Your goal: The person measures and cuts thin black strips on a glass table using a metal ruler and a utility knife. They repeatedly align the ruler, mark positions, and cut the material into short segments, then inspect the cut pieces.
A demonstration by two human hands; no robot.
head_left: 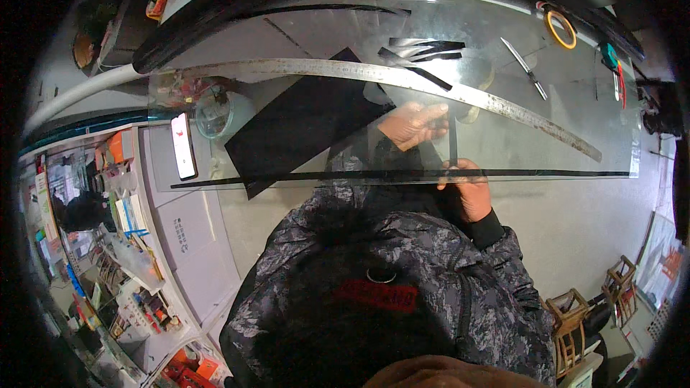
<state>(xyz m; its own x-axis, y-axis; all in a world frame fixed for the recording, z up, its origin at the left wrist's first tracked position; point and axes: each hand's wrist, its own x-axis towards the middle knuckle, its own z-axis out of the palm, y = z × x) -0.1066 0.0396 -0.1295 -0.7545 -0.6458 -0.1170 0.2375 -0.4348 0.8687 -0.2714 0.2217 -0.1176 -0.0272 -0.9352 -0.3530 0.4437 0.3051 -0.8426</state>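
A clear glass pane [578, 79] is lying beneath both hands, a steel ruler [381, 74] crossing it at twelve o'clock from them. The narrow black strip [453, 140] is extending toward twelve o'clock from the right hand [471, 190], whose thumb and fingers are pinching its lower end; the left hand [412, 128], at eleven, is holding its fingers beside the upper part, grip indeterminate. The strip is probably behaving as light and flexible, favouring a hold at each end.

Beyond the left hand [411, 127], the ruler [352, 70] bears scale marks. Dark characters stand on the pale panel [194, 248] left of that hand; the red patch [377, 296] on the near side has illegible marks.
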